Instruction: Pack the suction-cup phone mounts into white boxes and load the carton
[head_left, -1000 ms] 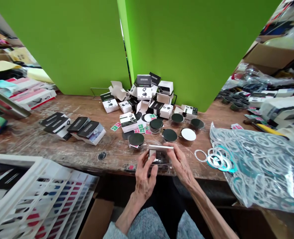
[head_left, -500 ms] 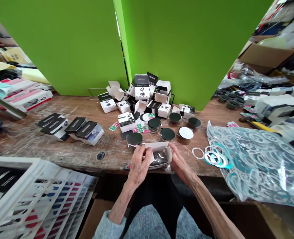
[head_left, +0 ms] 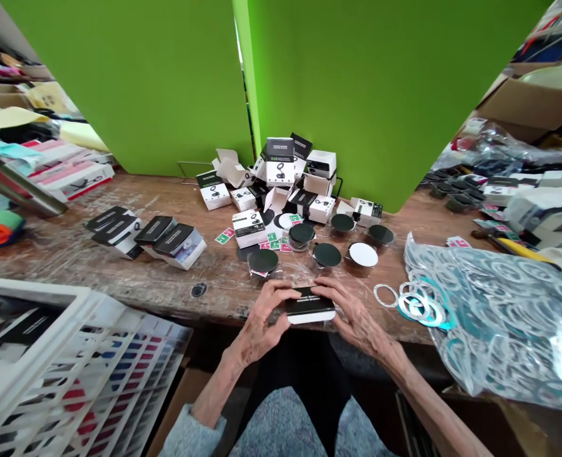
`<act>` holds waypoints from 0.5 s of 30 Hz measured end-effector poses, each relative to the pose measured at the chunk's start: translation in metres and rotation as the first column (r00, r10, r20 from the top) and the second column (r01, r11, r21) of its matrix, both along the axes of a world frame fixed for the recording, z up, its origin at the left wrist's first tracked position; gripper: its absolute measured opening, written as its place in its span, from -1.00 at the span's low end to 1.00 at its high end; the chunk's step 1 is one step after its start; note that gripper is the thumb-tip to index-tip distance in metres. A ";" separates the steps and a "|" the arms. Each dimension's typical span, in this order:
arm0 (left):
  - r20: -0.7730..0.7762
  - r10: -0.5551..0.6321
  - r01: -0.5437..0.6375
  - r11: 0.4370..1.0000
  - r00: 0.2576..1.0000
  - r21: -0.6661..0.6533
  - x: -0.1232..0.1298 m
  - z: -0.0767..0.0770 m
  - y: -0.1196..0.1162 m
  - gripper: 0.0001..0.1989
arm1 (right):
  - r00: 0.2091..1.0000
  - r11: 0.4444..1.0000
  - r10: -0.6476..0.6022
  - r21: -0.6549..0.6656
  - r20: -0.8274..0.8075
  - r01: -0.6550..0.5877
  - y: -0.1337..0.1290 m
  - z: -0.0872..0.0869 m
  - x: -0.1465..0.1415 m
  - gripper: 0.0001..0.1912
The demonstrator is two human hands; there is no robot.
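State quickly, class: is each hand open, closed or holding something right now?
Left hand: holding the left end of a rectangular black-and-white cardboard box.
Right hand: holding that box's right end.

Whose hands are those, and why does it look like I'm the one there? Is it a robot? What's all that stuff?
No robot here, just a person with bare hands. They wear a camera on their head, pointing forward and down, so you see what is in front of them. Every picture comes from that one camera.

The left hand and right hand hold the two ends of a small box with a black top and white writing.

On the wooden table, more boxes are heaped before a green board. Nearer the hands are round things with dark tops and one with a white top. To the right are loose white rings and a clear bag full of rings.
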State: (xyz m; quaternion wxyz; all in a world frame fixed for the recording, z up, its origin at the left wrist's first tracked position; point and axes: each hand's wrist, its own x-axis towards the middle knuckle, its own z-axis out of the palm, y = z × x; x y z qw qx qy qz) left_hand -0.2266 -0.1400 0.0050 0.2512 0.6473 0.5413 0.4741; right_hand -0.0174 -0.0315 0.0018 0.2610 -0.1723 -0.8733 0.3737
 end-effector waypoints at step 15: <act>-0.319 0.106 -0.060 0.987 0.942 0.151 0.002 0.001 -0.005 -0.67 | 0.989 0.853 -0.104 0.521 0.109 0.032 0.001 0.011 0.004 -0.59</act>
